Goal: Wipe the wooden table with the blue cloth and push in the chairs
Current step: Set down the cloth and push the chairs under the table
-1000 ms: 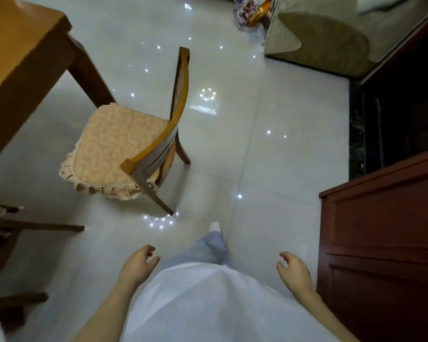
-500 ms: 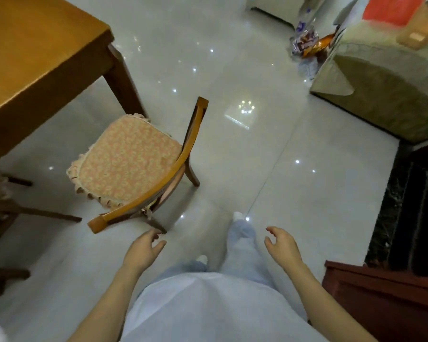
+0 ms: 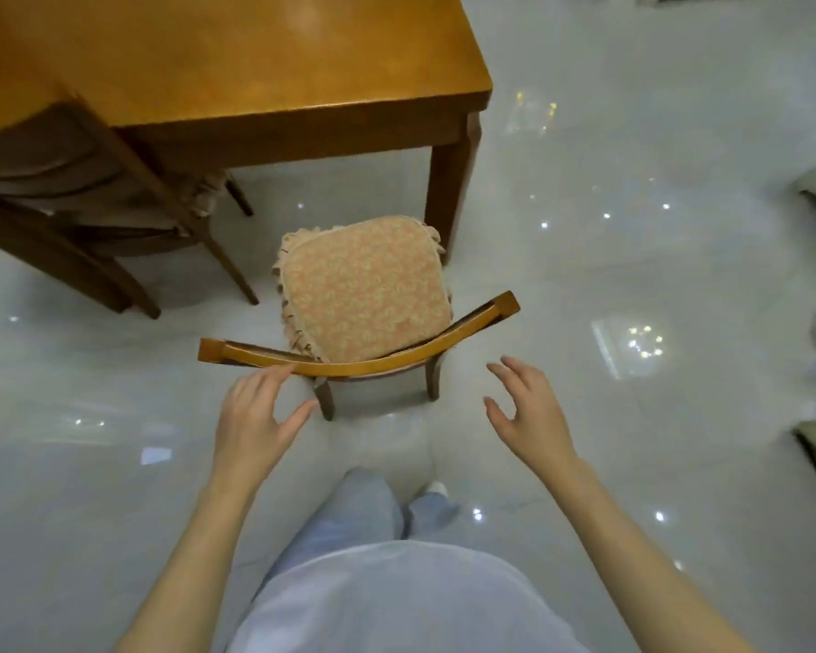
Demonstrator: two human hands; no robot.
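Observation:
A wooden chair (image 3: 363, 367) with a peach floral cushion (image 3: 366, 299) stands pulled out from the wooden table (image 3: 236, 63), its curved backrest toward me. My left hand (image 3: 255, 412) is spread, empty, its fingertips at the left part of the backrest rail. My right hand (image 3: 524, 407) hovers with spread fingers, empty, a little to the right of and nearer than the rail's right end, apart from it. No blue cloth shows in the view.
A second, darker chair (image 3: 81, 200) sits tucked under the table at the left. The table leg (image 3: 448, 200) stands just right of the cushion. Glossy pale floor tiles (image 3: 632, 275) surround everything; blurred items lie at the far right edge.
My view has swung round so I now face the chair's back and the table. Both hands have risen from my sides toward the backrest; the left now reaches the rail.

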